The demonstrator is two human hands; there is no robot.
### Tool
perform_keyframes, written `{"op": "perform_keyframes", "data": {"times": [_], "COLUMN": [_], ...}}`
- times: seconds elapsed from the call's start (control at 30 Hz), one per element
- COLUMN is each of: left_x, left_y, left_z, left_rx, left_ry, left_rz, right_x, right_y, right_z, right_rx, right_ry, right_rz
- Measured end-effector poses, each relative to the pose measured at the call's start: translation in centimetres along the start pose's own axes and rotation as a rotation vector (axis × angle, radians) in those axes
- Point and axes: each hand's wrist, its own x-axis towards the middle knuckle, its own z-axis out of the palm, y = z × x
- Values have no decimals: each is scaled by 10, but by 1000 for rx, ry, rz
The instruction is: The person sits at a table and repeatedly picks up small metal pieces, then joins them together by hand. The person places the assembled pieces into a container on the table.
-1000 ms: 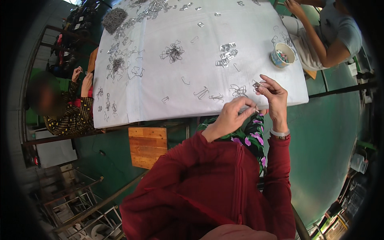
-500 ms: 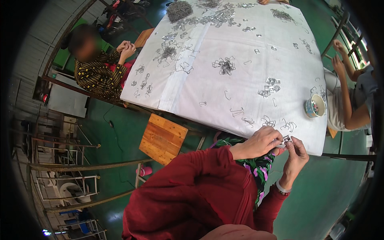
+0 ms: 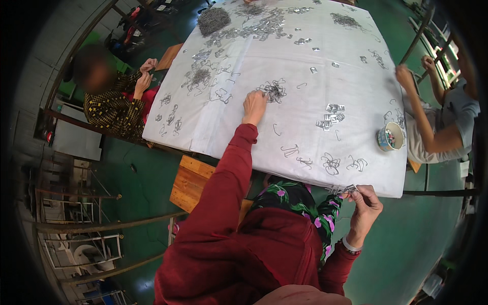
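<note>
A: Since half a second ago your left hand (image 3: 254, 105) has left the right and gone out across the table (image 3: 284, 56); before, both worked together at the near edge.

B: Yes; it now lies at the tangle of wire clips (image 3: 275, 91) in the middle, fingers curled down on the cloth just beside it (whether they have one yet, I cannot tell; the back of the hand hides them).

A: And your right hand (image 3: 365, 206)?

B: It waits at the near edge, thumb and fingers pinched shut on a small metal piece (image 3: 349, 189); the grip looks tight and narrow.

A: To do this well, I judge you should tease one clip from the rim of the tangle; pulling from the middle would likely drag several along.

B: Agreed; keep the right hand level so the piece keeps its angle; more clips (image 3: 331, 163) lie nearer, by that hand, and may be easier to lift.

A: The cup (image 3: 390, 137) stands to your right, well apart from both hands; the folded plates (image 3: 330, 116) lie between it and the tangle.

B: Two other people sit at the table; one at the left side (image 3: 114, 101), one at the right (image 3: 437, 127), each busy with their own hands.
</note>
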Motion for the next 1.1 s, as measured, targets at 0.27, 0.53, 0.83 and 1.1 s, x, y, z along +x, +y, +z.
{"op": "perform_keyframes", "data": {"times": [0.27,0.53,0.83,1.1], "left_x": [13,-98,-174,-182], "left_y": [16,189,226,221], "left_z": [-10,-67,-64,-59], "left_rx": [-244,-1089,-1132,-1107], "left_ry": [150,-618,-748,-856], "left_rz": [32,119,455,247], "right_x": [-3,-12,-35,-33], "right_y": [-6,-5,15,9], "right_z": [1,-4,-6,2], "right_rx": [-57,-130,32,-235], "right_ry": [60,204,331,220], "right_rz": [6,99,73,45]}}
